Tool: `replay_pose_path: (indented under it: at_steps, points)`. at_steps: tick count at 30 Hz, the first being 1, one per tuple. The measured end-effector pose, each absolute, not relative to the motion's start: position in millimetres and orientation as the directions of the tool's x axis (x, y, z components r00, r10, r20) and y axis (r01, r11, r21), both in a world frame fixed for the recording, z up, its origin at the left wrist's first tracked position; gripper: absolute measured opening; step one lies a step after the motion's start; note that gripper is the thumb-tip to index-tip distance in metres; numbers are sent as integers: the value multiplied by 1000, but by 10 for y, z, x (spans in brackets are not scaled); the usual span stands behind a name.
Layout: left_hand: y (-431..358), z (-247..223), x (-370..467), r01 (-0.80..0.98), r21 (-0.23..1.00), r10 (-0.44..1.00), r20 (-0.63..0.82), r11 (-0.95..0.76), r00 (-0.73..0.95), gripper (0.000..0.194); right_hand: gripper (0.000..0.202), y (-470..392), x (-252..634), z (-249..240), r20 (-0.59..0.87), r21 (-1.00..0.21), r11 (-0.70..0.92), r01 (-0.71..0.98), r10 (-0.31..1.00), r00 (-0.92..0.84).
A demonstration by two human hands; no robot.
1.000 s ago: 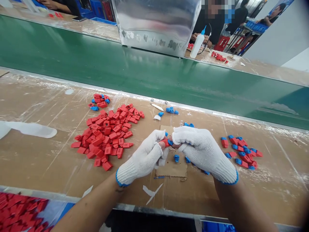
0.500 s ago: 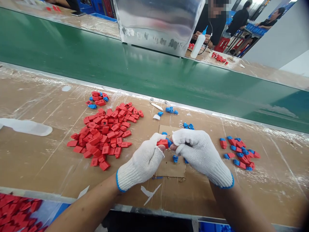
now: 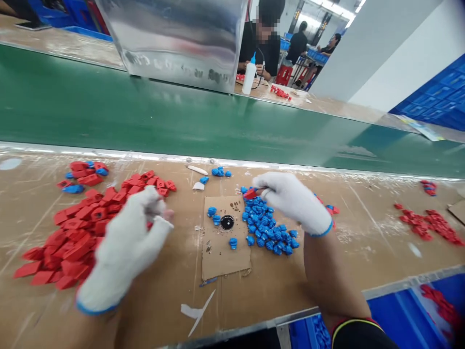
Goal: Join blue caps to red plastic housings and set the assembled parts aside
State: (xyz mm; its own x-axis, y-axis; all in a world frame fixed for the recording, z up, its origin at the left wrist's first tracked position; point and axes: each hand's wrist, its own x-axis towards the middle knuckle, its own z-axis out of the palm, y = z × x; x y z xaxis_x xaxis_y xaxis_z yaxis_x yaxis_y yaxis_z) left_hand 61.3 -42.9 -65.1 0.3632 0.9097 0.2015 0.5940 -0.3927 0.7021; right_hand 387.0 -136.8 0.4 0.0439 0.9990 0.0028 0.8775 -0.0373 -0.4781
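Observation:
My left hand [image 3: 131, 237], in a white knit glove, hovers over the right side of a pile of red plastic pieces [image 3: 76, 242]. It is blurred; its fingers are half curled, with the thumb apart, and I see nothing held. My right hand [image 3: 290, 196], gloved too, pinches a red piece with a blue end [image 3: 250, 194] above a heap of small blue parts [image 3: 267, 225]. Between the hands lies a cardboard sheet [image 3: 221, 261] bearing a small round dish of dark liquid [image 3: 227, 222] and a few loose blue parts [image 3: 233, 243].
A green belt [image 3: 163, 121] runs behind the worktable, with a metal box [image 3: 181, 48] above it. Red-and-blue pieces [image 3: 332, 209] lie partly hidden behind my right hand. Across the belt sit a white bottle [image 3: 249, 77] and a person. Blue bins [image 3: 399, 310] stand at the front right.
My hands have moved apart. The left let go of the red piece and swung left to the red pile; the right carries it away with its blue end. The view has turned right.

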Motion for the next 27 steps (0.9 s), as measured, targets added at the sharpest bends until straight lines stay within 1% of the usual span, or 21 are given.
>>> replay_pose_path:
  at_steps: [1, 2, 3, 4, 5, 6, 8, 10, 12, 13, 15, 17, 21, 23, 25, 27]
  points:
    - [-332, -629, 528, 721, 580, 922, 176, -380, 345, 36, 22, -1387, 4076, 26, -120, -350, -199, 916, 979, 167]
    - [-246, -608, 448, 796, 424, 900, 132, -431, 416, 41, 22, -1412, 4271, 35, -223, -235, -353, 906, 927, 303]
    - [-175, -593, 377, 837, 268, 876, 65, -477, 478, 44, 21, -1444, 4451, 35, -275, -171, -434, 885, 883, 380]
    - [-124, -587, 318, 844, 143, 852, -9, -517, 523, 47, 19, -1485, 4609, 27, -316, -119, -497, 860, 840, 442]
    - [-92, -591, 272, 829, 42, 826, -76, -557, 559, 49, 18, -1534, 4746, 18, -344, -90, -543, 835, 804, 486]
    - [-77, -604, 237, 812, -27, 809, -122, -582, 576, 50, 17, -1591, 4861, 15, -360, -71, -574, 816, 777, 516]
    - [-86, -643, 202, 784, -101, 789, -151, -612, 596, 51, 19, -1716, 5023, 39, -370, -31, -625, 780, 732, 572]
    - [-118, -666, 207, 778, -131, 788, -135, -615, 600, 53, 22, -1812, 5086, 107, -342, -2, -650, 760, 715, 610]
    - [-150, -645, 249, 791, -144, 803, -129, -595, 581, 56, 22, -1826, 5034, 178, -279, 10, -625, 781, 748, 602]
    - [-164, -618, 280, 796, -154, 811, -140, -585, 568, 59, 23, -1792, 4965, 198, -258, 11, -581, 814, 785, 564]
    - [-185, -552, 346, 803, -172, 820, -169, -571, 547, 63, 24, -1655, 4762, 186, -265, 6, -447, 895, 862, 432]
    - [-198, -500, 397, 803, -181, 822, -184, -567, 539, 62, 18, -1473, 4530, 108, -366, -4, -343, 939, 875, 318]
    - [-198, -496, 412, 821, -141, 832, -145, -553, 535, 55, 5, -1225, 4226, -120, -529, -8, -300, 954, 811, 251]
    - [-185, -524, 392, 831, -108, 836, -130, -546, 533, 49, 9, -1198, 4186, -213, -573, 13, -305, 952, 778, 257]
    - [-169, -553, 373, 831, -74, 832, -110, -552, 544, 44, 20, -1204, 4194, -270, -584, 27, -315, 949, 765, 271]
    - [-156, -577, 361, 824, -17, 823, -69, -566, 564, 40, 27, -1222, 4231, -283, -579, 12, -316, 949, 771, 264]
